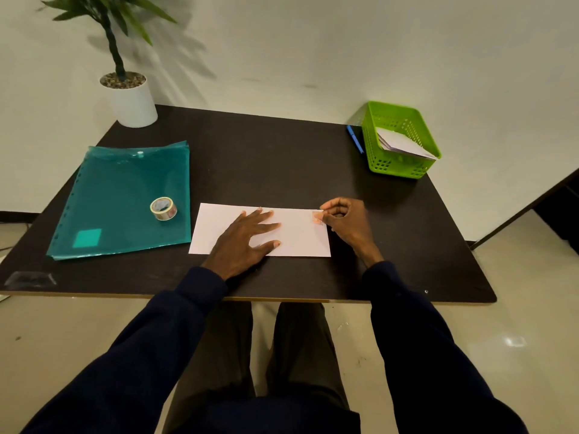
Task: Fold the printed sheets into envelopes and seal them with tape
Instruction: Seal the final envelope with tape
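Dark counter (282, 158), near edge: folded white paper sheet (297, 239). Our left hand (244, 239), fingers spread, pins it; our right hand (347, 220) pinches a short tan tape strip (318, 218) at its right edge. We'd rub it flat.

Dark table (282, 158), pale wall (344, 42), glossy light floor (517, 308)
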